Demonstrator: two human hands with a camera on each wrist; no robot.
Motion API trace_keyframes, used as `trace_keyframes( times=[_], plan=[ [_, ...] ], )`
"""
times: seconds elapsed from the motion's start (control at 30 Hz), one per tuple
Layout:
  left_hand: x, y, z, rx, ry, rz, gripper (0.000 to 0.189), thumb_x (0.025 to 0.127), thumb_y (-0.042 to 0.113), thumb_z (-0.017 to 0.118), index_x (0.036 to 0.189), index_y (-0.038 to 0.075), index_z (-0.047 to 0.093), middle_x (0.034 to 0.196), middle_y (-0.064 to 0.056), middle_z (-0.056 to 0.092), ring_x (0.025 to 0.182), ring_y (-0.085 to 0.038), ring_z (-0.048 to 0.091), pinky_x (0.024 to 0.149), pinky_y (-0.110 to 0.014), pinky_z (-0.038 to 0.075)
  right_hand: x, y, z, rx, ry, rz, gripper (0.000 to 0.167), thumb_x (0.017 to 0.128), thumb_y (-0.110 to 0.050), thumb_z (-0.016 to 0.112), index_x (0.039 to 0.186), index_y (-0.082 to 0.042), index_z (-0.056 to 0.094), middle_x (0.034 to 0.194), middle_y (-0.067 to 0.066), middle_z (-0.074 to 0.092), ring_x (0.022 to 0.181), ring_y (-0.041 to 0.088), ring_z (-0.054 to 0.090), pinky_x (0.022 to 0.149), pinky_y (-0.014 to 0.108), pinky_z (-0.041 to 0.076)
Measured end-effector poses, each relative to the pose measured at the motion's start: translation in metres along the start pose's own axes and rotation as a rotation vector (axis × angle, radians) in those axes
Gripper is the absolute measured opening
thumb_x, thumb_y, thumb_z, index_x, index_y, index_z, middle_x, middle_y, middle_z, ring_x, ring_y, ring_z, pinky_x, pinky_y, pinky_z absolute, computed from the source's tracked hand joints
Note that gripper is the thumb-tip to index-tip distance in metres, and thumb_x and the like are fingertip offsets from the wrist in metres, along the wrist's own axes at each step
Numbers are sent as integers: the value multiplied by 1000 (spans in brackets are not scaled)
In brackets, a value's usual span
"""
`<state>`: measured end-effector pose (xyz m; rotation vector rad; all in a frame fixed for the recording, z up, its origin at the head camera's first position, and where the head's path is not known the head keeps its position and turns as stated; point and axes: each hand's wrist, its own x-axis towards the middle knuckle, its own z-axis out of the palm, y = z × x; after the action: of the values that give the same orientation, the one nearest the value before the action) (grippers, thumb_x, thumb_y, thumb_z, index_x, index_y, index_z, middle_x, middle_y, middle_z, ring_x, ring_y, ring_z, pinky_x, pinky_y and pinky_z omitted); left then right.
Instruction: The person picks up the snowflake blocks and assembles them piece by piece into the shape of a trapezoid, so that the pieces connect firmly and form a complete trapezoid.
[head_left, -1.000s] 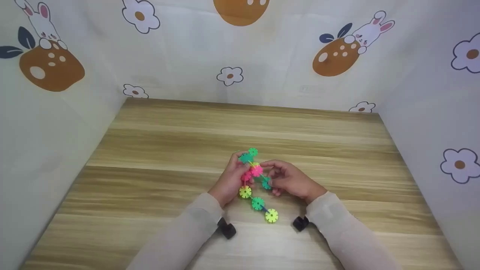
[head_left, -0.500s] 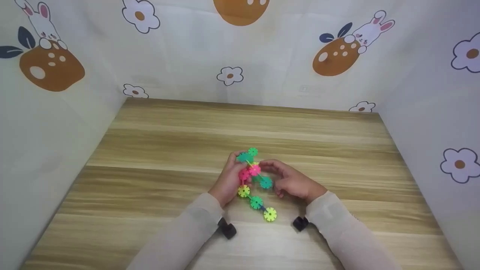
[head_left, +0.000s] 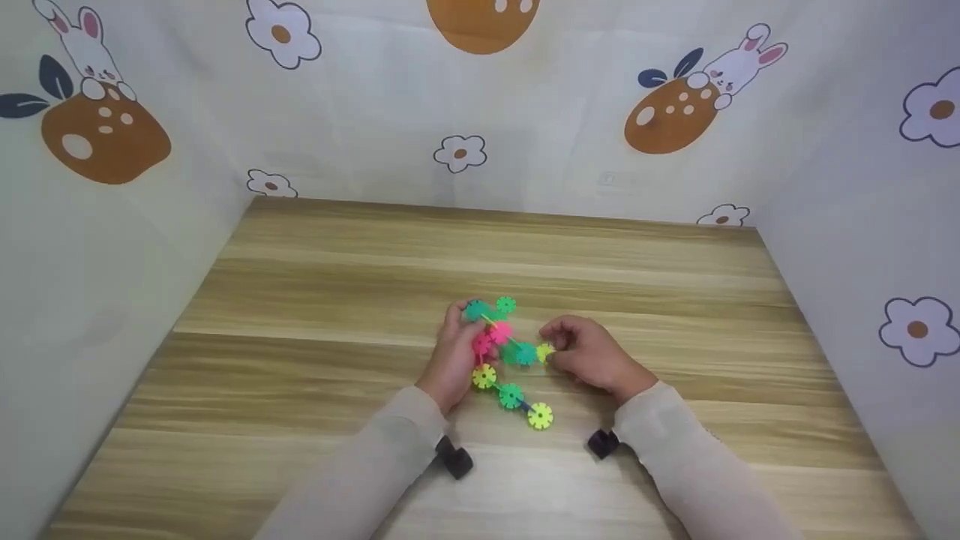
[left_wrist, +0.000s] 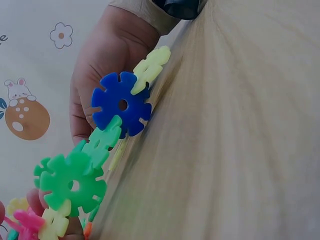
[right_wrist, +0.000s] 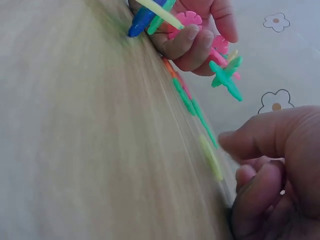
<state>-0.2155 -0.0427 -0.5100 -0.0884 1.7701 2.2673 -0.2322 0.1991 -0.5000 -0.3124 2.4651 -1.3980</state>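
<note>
My left hand [head_left: 448, 360] grips a linked figure of notched plastic discs. Its fingers are around the pink discs [head_left: 483, 344] in the middle. A chain of a yellow disc [head_left: 484, 376], a green disc [head_left: 511, 396], a blue disc [left_wrist: 121, 104] and another yellow disc [head_left: 540, 415] hangs toward the person. Teal discs [head_left: 477, 310] and a small green disc [head_left: 506, 304] stick out at the far end. To the right, a teal disc [head_left: 526, 354] leads to a yellow disc [head_left: 545, 352]. My right hand [head_left: 592, 356] is beside that yellow disc, fingers loosely bent, with a gap from it in the right wrist view.
A wood-grain table [head_left: 337, 285] lies beneath both hands. Pale cloth walls [head_left: 540, 112] with rabbit and flower prints enclose its back and sides. Black wrist cameras [head_left: 454, 457] sit under the sleeves.
The right hand has let go of the teal disc and drawn slightly to the right. The figure has shifted a little left and tilted, and a yellow disc now shows at its right end.
</note>
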Motion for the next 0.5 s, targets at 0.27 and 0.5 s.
trace_keyframes(
  times=[0.27,0.5],
  plan=[
    [0,0,0,25,32,-6,47,112,29,43,157,26,30,100,-9,62,79,-20,64,70,-33,60,-1,-5,1,-170,-18,17,25,83,-1,77,104,-13,70,99,4,65,92,20,58,81,34,51],
    [0,-1,0,25,29,-10,48,112,30,43,158,26,29,101,-9,62,81,-20,64,67,-33,61,-1,1,1,9,-82,-61,23,84,4,75,100,-9,64,90,5,61,68,16,57,56,26,51]
  ],
)
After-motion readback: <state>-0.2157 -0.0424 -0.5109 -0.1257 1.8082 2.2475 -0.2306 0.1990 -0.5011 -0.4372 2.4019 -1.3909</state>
